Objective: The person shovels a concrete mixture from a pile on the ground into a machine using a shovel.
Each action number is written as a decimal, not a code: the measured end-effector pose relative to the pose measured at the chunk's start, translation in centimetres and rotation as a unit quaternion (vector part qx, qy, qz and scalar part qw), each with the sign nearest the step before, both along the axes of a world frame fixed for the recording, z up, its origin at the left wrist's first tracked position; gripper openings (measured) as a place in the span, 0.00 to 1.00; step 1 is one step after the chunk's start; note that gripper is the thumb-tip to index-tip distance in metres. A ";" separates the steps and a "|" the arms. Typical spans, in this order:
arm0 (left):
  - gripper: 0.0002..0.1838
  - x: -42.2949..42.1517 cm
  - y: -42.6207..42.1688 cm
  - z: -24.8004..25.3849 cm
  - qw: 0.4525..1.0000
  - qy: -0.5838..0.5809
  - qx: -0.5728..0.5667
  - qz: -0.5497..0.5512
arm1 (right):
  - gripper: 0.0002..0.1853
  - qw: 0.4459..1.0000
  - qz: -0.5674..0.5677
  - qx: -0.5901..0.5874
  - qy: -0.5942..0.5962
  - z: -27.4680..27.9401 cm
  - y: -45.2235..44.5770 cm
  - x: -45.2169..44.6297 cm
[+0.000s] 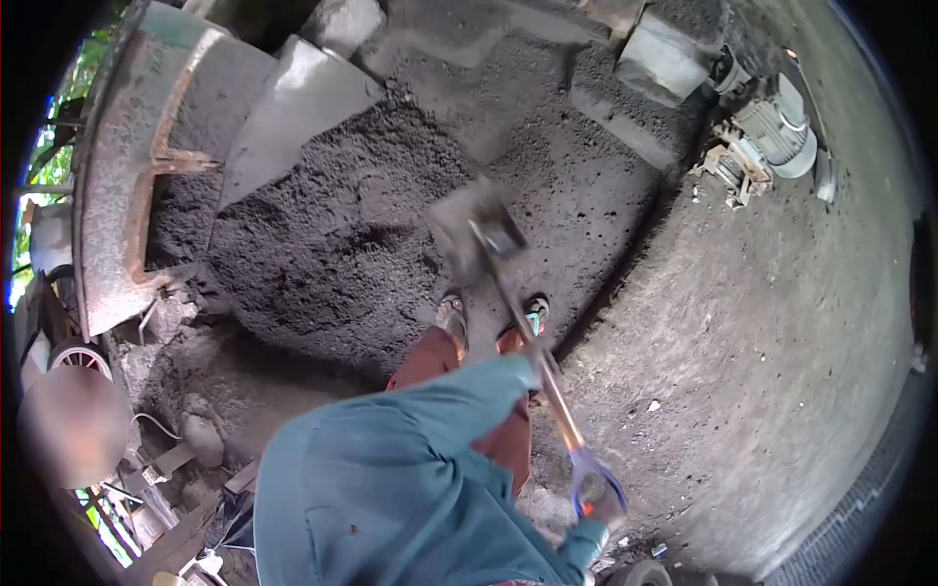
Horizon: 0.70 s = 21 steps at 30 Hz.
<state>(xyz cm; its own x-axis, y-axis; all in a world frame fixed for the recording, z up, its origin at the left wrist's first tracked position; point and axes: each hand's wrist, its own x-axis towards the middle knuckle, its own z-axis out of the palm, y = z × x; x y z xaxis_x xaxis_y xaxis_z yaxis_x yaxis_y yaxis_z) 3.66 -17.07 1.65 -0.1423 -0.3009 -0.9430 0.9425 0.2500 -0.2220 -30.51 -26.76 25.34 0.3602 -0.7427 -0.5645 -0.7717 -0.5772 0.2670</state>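
A shovel (564, 415) slants across the middle of the head view, with a metal shaft and a blue D-shaped handle. Its flat blade (479, 220) is smeared by motion and hangs over the dark ground in front of my feet. Midway along the shaft my left hand (541, 363) is closed, though blurred. At the top end, my right hand (611, 508) wraps round the D-handle. Left of the blade lies a heap of dark, damp, sand-like material (322, 234). I cannot tell whether the blade carries any of it.
A metal sheet (288, 127) and a rusty metal frame (112, 215) border the heap. Pale blocks (664, 59) stand at the back. An electric motor (777, 127) sits at right beside a ledge. Debris and a wheel (83, 359) lie left, near a blurred round patch.
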 end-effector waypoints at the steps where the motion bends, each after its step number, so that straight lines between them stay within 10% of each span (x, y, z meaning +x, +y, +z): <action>1: 0.16 -2.2 -2.7 2.3 0.999 -0.020 0.041 -0.021 | 0.15 0.986 -0.146 -0.042 -0.067 1.2 -1.7 -1.5; 4: 0.16 -5.9 -8.3 3.5 0.994 0.099 -0.049 0.026 | 0.07 0.822 -0.361 -0.157 -0.411 4.3 -6.9 -4.2; 8: 0.16 -2.6 -9.4 -3.1 0.992 0.101 -0.030 0.064 | 0.08 0.795 -0.505 -0.064 -0.329 5.0 -8.7 13.6; 11: 0.13 9.4 -2.1 -8.4 0.961 -0.121 0.057 0.241 | 0.10 0.738 -0.541 0.042 -0.402 -5.4 -4.0 27.1; 13: 0.12 18.6 4.7 -16.0 0.978 -0.110 0.031 0.177 | 0.12 0.885 -0.332 0.105 -0.310 -14.7 -1.2 29.1; 16: 0.11 24.2 10.0 -18.5 0.992 -0.102 0.025 0.067 | 0.06 0.742 -0.464 0.149 -0.460 -18.7 2.3 33.2; 19: 0.09 21.2 9.3 -13.0 0.993 -0.072 0.064 0.072 | 0.06 0.740 -0.503 0.157 -0.419 -16.9 1.2 30.5; 21: 0.08 16.6 11.9 -18.4 0.995 -0.067 0.069 0.020 | 0.06 0.695 -0.558 0.193 -0.410 -15.0 0.4 27.5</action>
